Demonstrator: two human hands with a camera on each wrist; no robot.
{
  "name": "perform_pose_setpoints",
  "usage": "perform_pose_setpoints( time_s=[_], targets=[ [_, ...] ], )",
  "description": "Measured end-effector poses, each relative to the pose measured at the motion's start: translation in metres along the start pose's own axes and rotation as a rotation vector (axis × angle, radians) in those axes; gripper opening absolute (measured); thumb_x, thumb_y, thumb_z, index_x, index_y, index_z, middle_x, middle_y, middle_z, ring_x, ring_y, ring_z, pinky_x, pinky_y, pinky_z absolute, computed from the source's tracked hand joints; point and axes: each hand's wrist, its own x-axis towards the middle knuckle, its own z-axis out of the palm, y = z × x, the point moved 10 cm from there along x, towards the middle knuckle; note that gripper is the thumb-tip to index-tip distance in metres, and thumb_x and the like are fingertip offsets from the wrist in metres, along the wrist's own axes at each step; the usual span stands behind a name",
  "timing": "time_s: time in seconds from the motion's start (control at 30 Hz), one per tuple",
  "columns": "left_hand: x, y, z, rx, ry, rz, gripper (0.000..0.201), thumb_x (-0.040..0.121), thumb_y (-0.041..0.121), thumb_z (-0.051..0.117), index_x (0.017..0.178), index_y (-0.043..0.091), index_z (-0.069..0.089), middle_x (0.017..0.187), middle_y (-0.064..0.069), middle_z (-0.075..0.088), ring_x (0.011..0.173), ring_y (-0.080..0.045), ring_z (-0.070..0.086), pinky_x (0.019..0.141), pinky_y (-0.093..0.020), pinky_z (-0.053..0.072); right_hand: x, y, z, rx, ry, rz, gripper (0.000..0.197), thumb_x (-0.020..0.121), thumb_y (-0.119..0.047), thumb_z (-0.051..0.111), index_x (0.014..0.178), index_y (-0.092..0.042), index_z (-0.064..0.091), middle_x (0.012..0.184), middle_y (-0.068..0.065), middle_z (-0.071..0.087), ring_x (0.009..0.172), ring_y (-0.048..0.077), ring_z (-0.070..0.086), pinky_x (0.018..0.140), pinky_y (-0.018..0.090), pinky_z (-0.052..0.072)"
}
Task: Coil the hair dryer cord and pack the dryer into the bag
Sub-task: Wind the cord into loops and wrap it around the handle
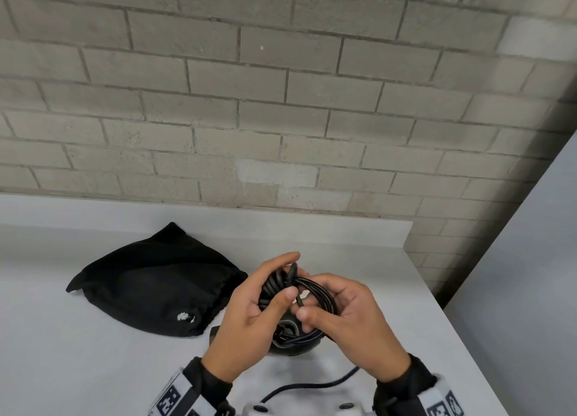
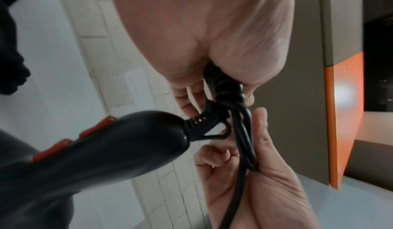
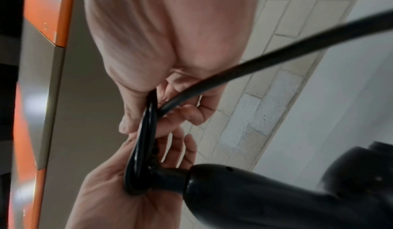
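Both hands work a coil of black cord (image 1: 299,290) above the white counter (image 1: 93,353). My left hand (image 1: 274,278) grips the wound bundle (image 2: 223,84), thumb across its front. My right hand (image 1: 315,297) pinches the loops (image 3: 144,131) on the coil's right side. Just under the hands is the black hair dryer (image 1: 290,345); its handle with red buttons (image 2: 106,148) shows in the left wrist view. A loose length of cord (image 1: 312,387) trails toward me. The black drawstring bag (image 1: 156,284) lies flat to the left, its mouth facing the dryer.
A grey brick wall (image 1: 281,103) rises behind the counter. The counter's right edge (image 1: 443,322) runs diagonally close to my right hand. A pale panel (image 1: 530,259) stands beyond it. An orange-edged panel (image 2: 340,115) appears in the wrist views.
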Motion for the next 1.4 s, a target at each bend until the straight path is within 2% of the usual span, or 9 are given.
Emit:
perform_pose_setpoints(
  time_s=[0.23, 0.37, 0.5, 0.63, 0.77, 0.87, 1.07, 1.2, 1.4],
  targets=[
    [0.001, -0.006, -0.008, -0.028, 0.119, -0.001, 0.033, 0.085, 0.037, 0.066, 0.112, 0.02, 0.067, 0.104, 0.002, 0.073, 0.096, -0.013, 0.069, 0.084, -0.017, 0.051, 0.001, 0.016, -0.003, 0.069, 0.083, 0.12, 0.061, 0.065, 0.016, 0.08, 0.106, -0.006, 0.04, 0.08, 0.017, 0.075, 0.066, 0.024, 0.07, 0.068, 0.033, 0.056],
    [0.002, -0.008, -0.009, -0.019, 0.168, -0.013, 0.021, 0.088, 0.022, 0.067, 0.108, 0.021, 0.067, 0.099, 0.004, 0.072, 0.09, -0.01, 0.069, 0.08, -0.015, 0.05, 0.0, 0.006, -0.004, -0.03, 0.105, 0.034, 0.057, 0.07, 0.01, 0.08, 0.099, -0.016, 0.038, 0.084, 0.015, 0.075, 0.069, 0.02, 0.067, 0.07, 0.03, 0.055],
    [0.004, -0.002, -0.01, 0.042, 0.217, 0.006, 0.019, 0.092, 0.015, 0.069, 0.109, 0.023, 0.065, 0.101, 0.013, 0.07, 0.095, -0.006, 0.067, 0.083, -0.012, 0.048, -0.025, -0.035, -0.006, -0.819, 0.364, -0.447, 0.023, 0.077, -0.03, 0.078, 0.094, -0.034, 0.063, 0.103, -0.008, 0.062, 0.088, 0.015, 0.056, 0.074, 0.021, 0.046],
    [0.005, 0.003, -0.008, 0.073, 0.245, 0.036, 0.022, 0.092, 0.01, 0.066, 0.108, 0.025, 0.063, 0.101, 0.016, 0.069, 0.093, -0.005, 0.066, 0.081, -0.01, 0.048, -0.033, -0.035, 0.012, -1.331, 0.45, -0.439, 0.02, 0.089, -0.041, 0.062, 0.085, -0.025, 0.073, 0.1, 0.004, 0.055, 0.082, 0.022, 0.045, 0.059, 0.029, 0.043],
    [0.005, 0.01, -0.003, 0.093, 0.205, 0.097, 0.027, 0.09, 0.014, 0.063, 0.113, 0.028, 0.061, 0.103, 0.017, 0.068, 0.093, -0.006, 0.066, 0.08, -0.009, 0.047, -0.026, -0.018, -0.006, -0.898, 0.386, -0.126, 0.027, 0.09, -0.05, 0.056, 0.076, -0.033, 0.071, 0.094, -0.017, 0.039, 0.088, 0.006, 0.046, 0.062, 0.013, 0.038],
    [0.007, 0.011, -0.001, 0.131, 0.161, 0.133, 0.036, 0.091, 0.012, 0.062, 0.125, 0.021, 0.06, 0.115, 0.021, 0.067, 0.105, -0.004, 0.065, 0.088, -0.01, 0.046, -0.019, 0.001, -0.012, -0.504, 0.256, 0.173, 0.023, 0.084, -0.045, 0.068, 0.068, -0.03, 0.075, 0.089, -0.011, 0.049, 0.075, -0.002, 0.05, 0.067, 0.01, 0.036],
    [0.008, 0.014, 0.003, 0.103, 0.071, 0.148, 0.032, 0.092, 0.011, 0.063, 0.121, 0.024, 0.062, 0.099, 0.007, 0.068, 0.085, -0.011, 0.066, 0.079, -0.016, 0.05, -0.021, 0.028, 0.0, 0.42, 0.075, 0.545, 0.038, 0.087, -0.041, 0.063, 0.061, -0.015, 0.056, 0.067, 0.0, 0.047, 0.063, 0.015, 0.04, 0.06, 0.028, 0.031],
    [0.011, 0.01, -0.001, 0.069, 0.122, 0.129, 0.023, 0.091, 0.029, 0.063, 0.113, 0.023, 0.062, 0.083, 0.002, 0.061, 0.066, -0.004, 0.054, 0.066, -0.017, 0.046, -0.018, 0.013, -0.009, 0.257, 0.105, 0.346, 0.035, 0.086, -0.042, 0.069, 0.063, -0.017, 0.06, 0.067, -0.001, 0.05, 0.065, 0.015, 0.042, 0.062, 0.025, 0.036],
    [0.011, 0.001, -0.01, 0.115, 0.203, 0.106, 0.021, 0.09, 0.025, 0.066, 0.111, 0.022, 0.063, 0.09, 0.012, 0.065, 0.082, -0.007, 0.063, 0.075, -0.013, 0.047, -0.034, -0.032, -0.017, -0.585, 0.221, -0.221, 0.012, 0.082, -0.022, 0.076, 0.087, -0.031, 0.069, 0.087, -0.011, 0.06, 0.072, 0.009, 0.056, 0.068, 0.013, 0.043]
  ],
)
